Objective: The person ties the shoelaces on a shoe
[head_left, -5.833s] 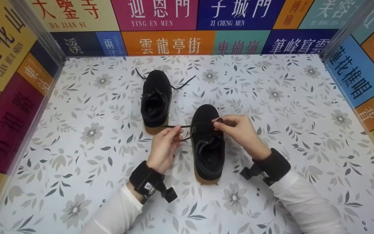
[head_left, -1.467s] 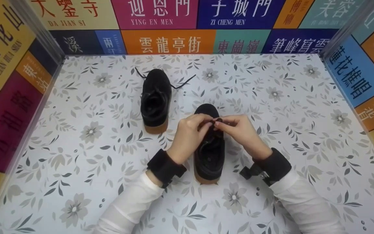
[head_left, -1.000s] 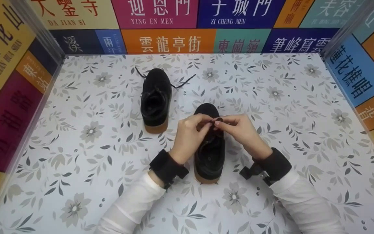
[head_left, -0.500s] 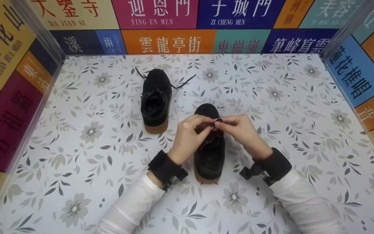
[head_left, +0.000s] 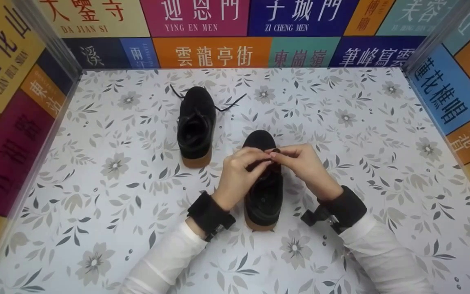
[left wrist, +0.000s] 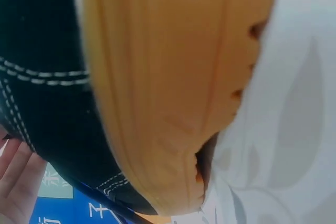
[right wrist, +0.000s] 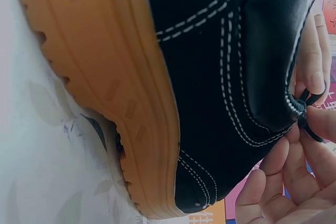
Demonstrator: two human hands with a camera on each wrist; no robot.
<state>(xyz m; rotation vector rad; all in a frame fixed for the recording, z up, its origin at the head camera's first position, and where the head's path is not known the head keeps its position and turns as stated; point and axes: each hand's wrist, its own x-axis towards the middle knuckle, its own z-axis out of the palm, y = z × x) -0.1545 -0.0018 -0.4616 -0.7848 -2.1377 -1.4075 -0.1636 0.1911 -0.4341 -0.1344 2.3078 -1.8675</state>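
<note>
- Near shoe point(head_left: 262, 192), frame centre: my left hand point(head_left: 237, 173) has come across from the shoe's left side; it now meets my right hand point(head_left: 306, 165) over the lacing.
- Both hands together, pinching the lace point(right wrist: 308, 113); the bow looks under way.
- Far shoe point(head_left: 195, 122), upper left of centre: unmoved, laces loose.

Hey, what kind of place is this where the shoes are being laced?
Probably a staged recording booth, not a home: a floral-papered tabletop, walls of colourful place-name panels, and camera straps on both wrists.
</note>
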